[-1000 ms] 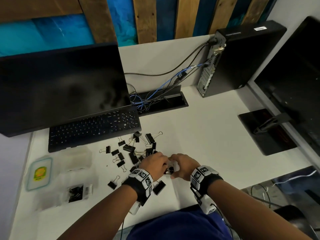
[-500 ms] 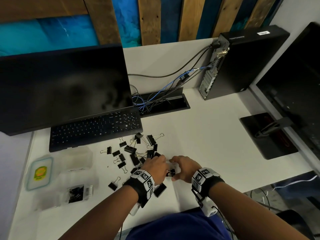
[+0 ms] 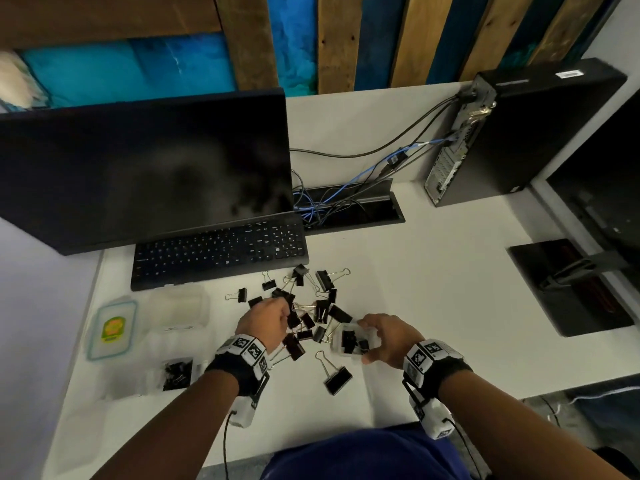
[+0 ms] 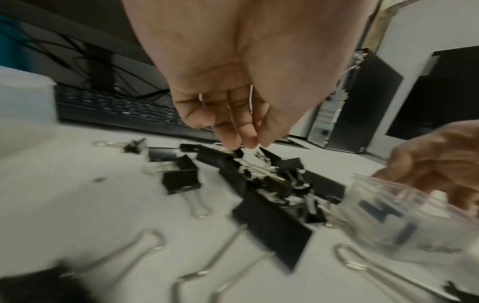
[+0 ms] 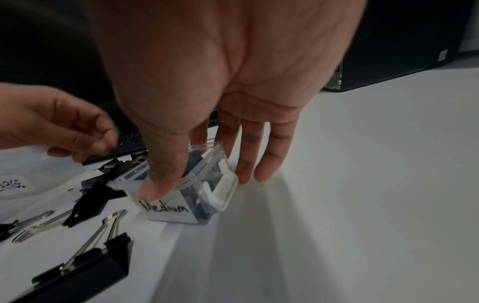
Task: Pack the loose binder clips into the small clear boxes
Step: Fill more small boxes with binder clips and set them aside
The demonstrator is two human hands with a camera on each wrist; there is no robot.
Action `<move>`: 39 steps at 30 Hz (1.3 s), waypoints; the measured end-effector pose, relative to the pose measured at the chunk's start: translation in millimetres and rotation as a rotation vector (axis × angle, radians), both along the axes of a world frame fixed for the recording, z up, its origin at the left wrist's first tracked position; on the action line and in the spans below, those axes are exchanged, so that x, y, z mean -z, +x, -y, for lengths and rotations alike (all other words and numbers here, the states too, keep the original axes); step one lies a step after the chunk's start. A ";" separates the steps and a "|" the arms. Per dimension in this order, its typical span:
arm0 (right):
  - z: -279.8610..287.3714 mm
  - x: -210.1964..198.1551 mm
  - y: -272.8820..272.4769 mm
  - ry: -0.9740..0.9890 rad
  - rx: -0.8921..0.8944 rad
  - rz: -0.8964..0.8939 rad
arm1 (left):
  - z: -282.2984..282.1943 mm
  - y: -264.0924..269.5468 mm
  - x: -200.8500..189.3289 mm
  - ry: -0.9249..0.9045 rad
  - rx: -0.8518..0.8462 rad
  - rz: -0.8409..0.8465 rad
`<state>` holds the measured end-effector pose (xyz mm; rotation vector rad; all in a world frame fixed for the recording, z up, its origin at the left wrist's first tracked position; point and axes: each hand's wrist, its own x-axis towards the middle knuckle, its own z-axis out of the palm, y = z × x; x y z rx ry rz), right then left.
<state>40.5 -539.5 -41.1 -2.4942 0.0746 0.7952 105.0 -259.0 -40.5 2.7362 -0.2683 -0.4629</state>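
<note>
Several black binder clips [image 3: 311, 313] of mixed sizes lie scattered on the white desk [image 3: 433, 289] before the keyboard, and show as a blurred heap [image 4: 272, 194] in the left wrist view. My right hand [image 3: 367, 341] grips a small clear box [image 3: 351, 341] with clips inside. The box [image 5: 176, 196] carries a "Medium" label, with the thumb on its near wall and fingers [image 5: 246, 164] behind it. My left hand [image 3: 287, 317] hovers over the heap, fingertips [image 4: 243, 139] bunched and pointing down at the clips. Blur hides whether they pinch one. A large clip [image 3: 337, 379] lies between my wrists.
At the left stand a clear box holding clips [image 3: 176, 374], another clear box [image 3: 180, 306] and a lid with a yellow-green sticker [image 3: 110, 330]. Behind are a keyboard [image 3: 221, 251], a monitor [image 3: 145, 168], a cable tray [image 3: 346, 209], a computer tower [image 3: 519, 133] and a monitor base [image 3: 568, 289].
My hands were together at the small box. The left hand has left it and moved left over the clip heap, while the right hand keeps hold of the box.
</note>
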 end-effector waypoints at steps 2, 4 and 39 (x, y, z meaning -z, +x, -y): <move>-1.2 -0.2 0.6 0.003 0.006 0.000 | -21.3 2.2 3.3 0.059 -0.076 -0.026; -2.4 -0.6 1.3 0.000 0.007 -0.003 | -36.6 1.4 6.3 0.125 -0.102 -0.058; -11.3 -4.8 3.2 -0.002 0.029 -0.011 | -71.1 -8.5 29.2 0.019 -0.114 -0.091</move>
